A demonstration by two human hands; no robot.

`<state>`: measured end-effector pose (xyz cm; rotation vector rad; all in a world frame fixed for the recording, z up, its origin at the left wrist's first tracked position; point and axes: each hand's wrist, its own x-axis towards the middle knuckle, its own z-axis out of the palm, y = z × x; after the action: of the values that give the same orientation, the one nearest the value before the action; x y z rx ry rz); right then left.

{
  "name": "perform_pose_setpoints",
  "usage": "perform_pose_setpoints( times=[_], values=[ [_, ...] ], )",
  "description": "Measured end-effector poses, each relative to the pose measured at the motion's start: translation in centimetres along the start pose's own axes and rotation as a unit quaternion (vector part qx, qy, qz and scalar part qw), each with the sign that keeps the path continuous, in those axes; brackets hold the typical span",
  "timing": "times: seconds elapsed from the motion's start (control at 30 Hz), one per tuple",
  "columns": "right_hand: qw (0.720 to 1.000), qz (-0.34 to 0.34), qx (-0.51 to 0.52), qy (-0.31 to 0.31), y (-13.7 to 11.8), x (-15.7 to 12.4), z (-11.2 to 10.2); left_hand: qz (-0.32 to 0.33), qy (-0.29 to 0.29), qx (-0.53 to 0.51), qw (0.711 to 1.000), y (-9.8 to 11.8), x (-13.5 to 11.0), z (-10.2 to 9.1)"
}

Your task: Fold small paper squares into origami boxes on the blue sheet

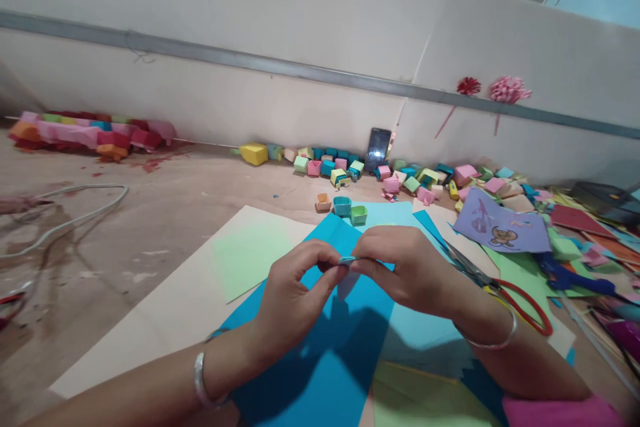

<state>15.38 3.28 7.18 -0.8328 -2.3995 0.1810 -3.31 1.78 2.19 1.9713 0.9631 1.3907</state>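
Left hand (299,290) and right hand (407,267) pinch a small pale-blue paper piece (347,260) between fingers, apparently unfinished; three open-topped orange, teal and green paper boxes (342,207) stand formed.

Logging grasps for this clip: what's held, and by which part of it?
A small blue paper piece; the left hand and right hand pinch it at opposite ends.

Blue piece (347,260) partly hidden by left hand (296,288) and right hand (413,268), pink sleeve (560,412) cropped at bottom edge
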Motion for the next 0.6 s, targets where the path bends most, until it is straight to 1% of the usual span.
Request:
perform_pose_setpoints(
  times=[0.07, 0.1, 0.17, 0.23, 0.27, 0.3, 0.37, 0.4, 0.43, 0.47, 0.5, 0.53, 0.6],
  values=[
    [0.999, -0.035, -0.01, 0.017, -0.1, 0.1, 0.1, 0.006, -0.006, -0.002, 1.0, 0.0, 0.0, 0.0],
    [0.998, -0.053, -0.021, 0.04, -0.2, 0.1, 0.1, 0.009, -0.003, 0.0, 1.0, 0.0, 0.0, 0.0],
    [0.986, -0.101, -0.068, 0.113, -0.6, 0.0, -0.1, 0.001, 0.032, 0.0, 0.999, -0.2, 0.1, -0.2],
    [0.962, -0.158, -0.136, 0.177, -1.0, -0.3, -0.5, -0.044, 0.071, -0.018, 0.996, -0.3, 0.3, -0.4],
    [0.949, -0.184, -0.169, 0.195, -1.1, -0.4, -0.6, -0.079, 0.065, -0.039, 0.994, -0.3, 0.4, -0.6],
    [0.937, -0.207, -0.198, 0.2, -1.1, -0.4, -0.6, -0.118, 0.04, -0.068, 0.99, -0.3, 0.6, -0.8],
    [0.913, -0.252, -0.247, 0.203, -0.8, -0.4, 0.1, -0.183, -0.038, -0.141, 0.972, -0.1, 0.8, -1.0],
    [0.897, -0.28, -0.27, 0.21, -0.5, -0.4, 0.8, -0.203, -0.07, -0.18, 0.96, 0.0, 1.0, -1.1],
    [0.878, -0.302, -0.279, 0.243, 0.0, -0.2, 1.7, -0.21, -0.085, -0.217, 0.949, 0.1, 1.1, -1.2],
    [0.859, -0.321, -0.269, 0.294, 0.4, -0.1, 2.7, -0.209, -0.085, -0.245, 0.943, 0.2, 1.2, -1.2],
    [0.866, -0.318, -0.256, 0.289, 0.9, 0.1, 3.6, -0.204, -0.076, -0.258, 0.941, 0.2, 1.3, -1.2],
    [0.893, -0.291, -0.245, 0.242, 1.3, 0.2, 4.4, -0.199, -0.062, -0.255, 0.944, 0.2, 1.5, -1.2],
    [0.918, -0.266, -0.229, 0.183, 2.0, 0.4, 5.5, -0.196, -0.032, -0.216, 0.956, 0.0, 1.7, -1.2]
  ],
)
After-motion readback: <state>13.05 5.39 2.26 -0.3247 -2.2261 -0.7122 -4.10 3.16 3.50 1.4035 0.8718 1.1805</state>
